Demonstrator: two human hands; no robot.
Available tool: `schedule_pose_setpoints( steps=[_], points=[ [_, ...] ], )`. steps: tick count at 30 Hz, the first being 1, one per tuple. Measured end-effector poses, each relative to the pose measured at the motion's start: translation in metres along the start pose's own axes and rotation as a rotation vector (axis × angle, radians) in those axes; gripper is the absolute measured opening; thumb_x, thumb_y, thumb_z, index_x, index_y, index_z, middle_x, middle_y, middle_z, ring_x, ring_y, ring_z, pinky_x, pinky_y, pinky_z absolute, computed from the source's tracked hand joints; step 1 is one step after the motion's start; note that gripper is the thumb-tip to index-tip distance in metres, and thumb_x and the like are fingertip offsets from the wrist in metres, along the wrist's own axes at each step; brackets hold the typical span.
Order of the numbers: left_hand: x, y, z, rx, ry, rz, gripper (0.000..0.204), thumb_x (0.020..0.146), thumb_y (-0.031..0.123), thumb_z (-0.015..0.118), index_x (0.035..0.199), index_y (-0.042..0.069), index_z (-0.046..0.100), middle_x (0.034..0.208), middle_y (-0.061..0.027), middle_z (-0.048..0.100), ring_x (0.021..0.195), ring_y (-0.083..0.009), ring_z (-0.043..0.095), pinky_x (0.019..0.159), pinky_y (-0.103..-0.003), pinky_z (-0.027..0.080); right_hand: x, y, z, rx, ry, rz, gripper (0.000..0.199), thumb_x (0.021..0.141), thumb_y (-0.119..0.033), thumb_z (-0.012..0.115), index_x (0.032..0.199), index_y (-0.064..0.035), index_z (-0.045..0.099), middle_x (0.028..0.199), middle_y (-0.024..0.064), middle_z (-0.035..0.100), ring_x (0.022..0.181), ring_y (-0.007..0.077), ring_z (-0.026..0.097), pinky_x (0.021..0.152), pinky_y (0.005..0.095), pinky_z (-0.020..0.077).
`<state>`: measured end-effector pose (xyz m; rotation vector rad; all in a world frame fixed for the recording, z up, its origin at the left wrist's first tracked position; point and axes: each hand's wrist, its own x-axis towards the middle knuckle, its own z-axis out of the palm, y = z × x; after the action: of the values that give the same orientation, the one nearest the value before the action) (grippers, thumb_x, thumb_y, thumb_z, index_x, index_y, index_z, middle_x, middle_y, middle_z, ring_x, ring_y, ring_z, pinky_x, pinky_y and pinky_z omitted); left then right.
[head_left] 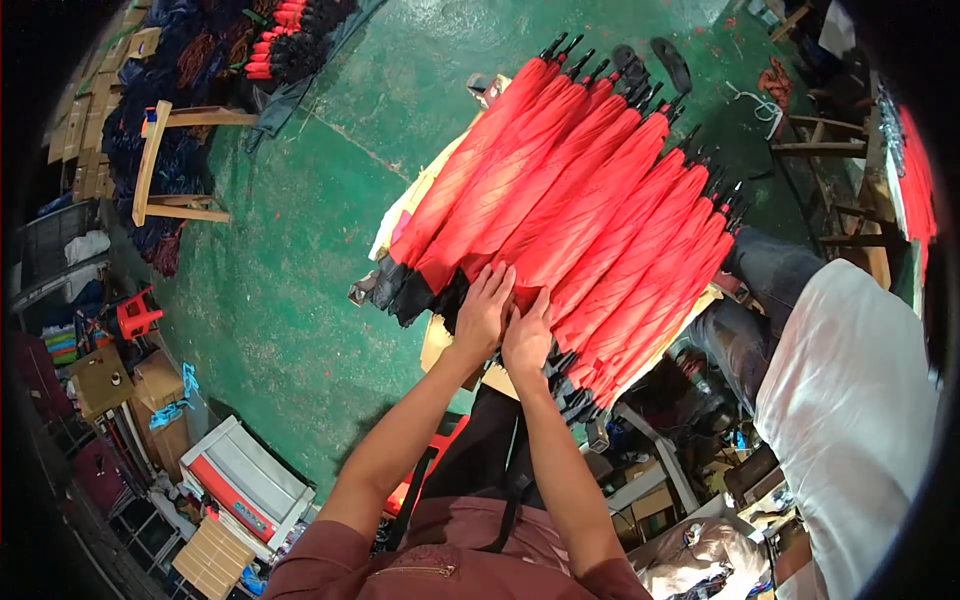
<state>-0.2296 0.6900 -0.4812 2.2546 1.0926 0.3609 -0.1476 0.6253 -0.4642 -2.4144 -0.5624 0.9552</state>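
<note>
Both hands press flat, fingers spread, on folded red umbrellas (580, 210) stacked on a table (436, 340): left hand (484, 310) beside right hand (527, 335), gripping nothing. Bare green floor (300, 270) lies left of the stack; a person in white (850, 400) crowds its right edge.

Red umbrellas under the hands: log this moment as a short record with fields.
view: head camera, looking down
left hand: flat on the furled red umbrellas, fingers spread
right hand: pressed on the same stack, beside the left hand
umbrellas: closed, laid side by side, black tips pointing away
support: yellowish board under the stack
floor: green floor
nearby: person in white top at right; wooden stool at left
</note>
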Motion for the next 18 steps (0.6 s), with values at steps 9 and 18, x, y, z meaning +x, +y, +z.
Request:
schedule_pose_setpoints(
  steps=[9,18],
  points=[
    [0.027,0.15,-0.094,-0.722,-0.136,-0.075,0.028,0.098,0.018,0.067,0.116,-0.003,0.068,0.109,-0.0194,0.072,0.103,-0.0285,0.072,0.091,-0.038,0.056,-0.018,0.101,-0.067,0.444,-0.17,-0.762,0.031,0.095,-0.015,0.065,0.121,0.0012,0.061,0.116,0.021,0.069,0.104,0.0288,0.068,0.09,0.0379,0.0544],
    [-0.023,0.428,-0.338,-2.232,-0.999,0.512,0.022,0.108,0.019,0.056,0.108,-0.001,0.065,0.1,-0.0076,0.07,0.085,-0.0154,0.067,0.082,-0.034,0.054,-0.107,0.135,-0.127,-0.102,-0.017,-0.258,0.03,0.092,-0.023,0.065,0.114,-0.003,0.073,0.094,0.0226,0.074,0.089,0.0396,0.074,0.081,0.0469,0.0589]
  ],
)
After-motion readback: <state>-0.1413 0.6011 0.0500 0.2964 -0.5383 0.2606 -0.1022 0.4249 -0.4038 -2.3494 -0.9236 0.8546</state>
